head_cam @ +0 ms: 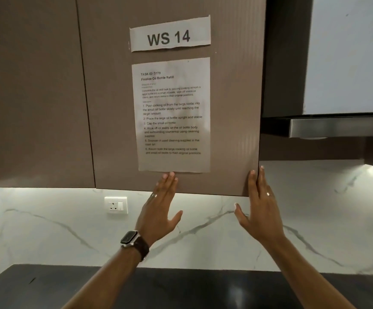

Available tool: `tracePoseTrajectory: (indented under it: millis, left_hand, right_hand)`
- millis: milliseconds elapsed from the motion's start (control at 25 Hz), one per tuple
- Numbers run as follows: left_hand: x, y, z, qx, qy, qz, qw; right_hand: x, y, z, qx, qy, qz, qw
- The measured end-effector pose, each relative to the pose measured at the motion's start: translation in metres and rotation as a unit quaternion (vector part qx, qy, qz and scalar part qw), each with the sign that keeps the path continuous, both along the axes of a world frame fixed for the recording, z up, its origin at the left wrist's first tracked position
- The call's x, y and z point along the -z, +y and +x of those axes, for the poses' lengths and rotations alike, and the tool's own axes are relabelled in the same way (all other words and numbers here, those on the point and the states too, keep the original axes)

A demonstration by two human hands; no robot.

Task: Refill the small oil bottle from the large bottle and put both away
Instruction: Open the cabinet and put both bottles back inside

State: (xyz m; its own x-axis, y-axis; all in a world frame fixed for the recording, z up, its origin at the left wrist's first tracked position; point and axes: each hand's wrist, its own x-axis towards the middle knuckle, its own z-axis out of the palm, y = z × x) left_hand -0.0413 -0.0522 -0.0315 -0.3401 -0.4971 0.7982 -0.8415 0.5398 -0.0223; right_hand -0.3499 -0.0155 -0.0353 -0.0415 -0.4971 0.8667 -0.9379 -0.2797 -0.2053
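No oil bottle is in view. A brown wall cabinet door fills the upper middle, with a "WS 14" label and a printed task sheet taped on it. My left hand, with a watch on the wrist, lies flat with straight fingers against the door's lower part, just under the sheet. My right hand has straight fingers at the door's lower right corner, its fingertips along the door's right edge. Neither hand holds anything.
A second brown cabinet door is to the left. A range hood hangs at the right. Below are a white marble backsplash with a wall socket and a dark countertop.
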Motion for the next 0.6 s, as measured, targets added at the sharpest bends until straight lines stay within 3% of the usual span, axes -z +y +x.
tracePoseTrajectory:
  millis: [280, 600]
  left_hand:
    - [0.003, -0.028, 0.003, -0.023, -0.056, -0.007, 0.998]
    - [0.015, -0.044, 0.005, -0.016, -0.063, -0.038, 0.997]
  right_hand:
    - [0.018, -0.038, 0.011, 0.01, -0.038, 0.08, 0.996]
    - [0.022, -0.042, 0.023, 0.048, -0.047, 0.087, 0.994]
